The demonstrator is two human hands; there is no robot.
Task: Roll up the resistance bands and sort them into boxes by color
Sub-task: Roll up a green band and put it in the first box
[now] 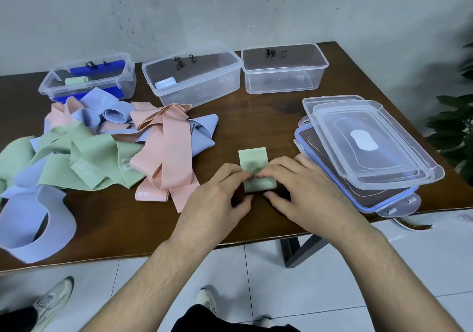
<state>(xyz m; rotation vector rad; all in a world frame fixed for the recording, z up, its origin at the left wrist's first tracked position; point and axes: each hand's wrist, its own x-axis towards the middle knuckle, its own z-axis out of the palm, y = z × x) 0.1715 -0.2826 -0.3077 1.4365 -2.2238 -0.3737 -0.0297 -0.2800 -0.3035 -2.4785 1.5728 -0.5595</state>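
We see a dark brown table against a pale wall; across its left half sprawls a loose heap of bands in green, lilac-blue and pink, with one lilac loop lying apart near the front edge. Along the back stand three clear boxes, each with handwritten marks: the left box holds a green roll and blue pieces; the middle box holds a pale roll; the right box shows nothing inside that we can make out. On the right lies a stack of clear lids. Near the front centre our left hand and right hand meet on a green band; the fingers of both curl over it and pinch its half-rolled near end, while its flat far end lies on the table.
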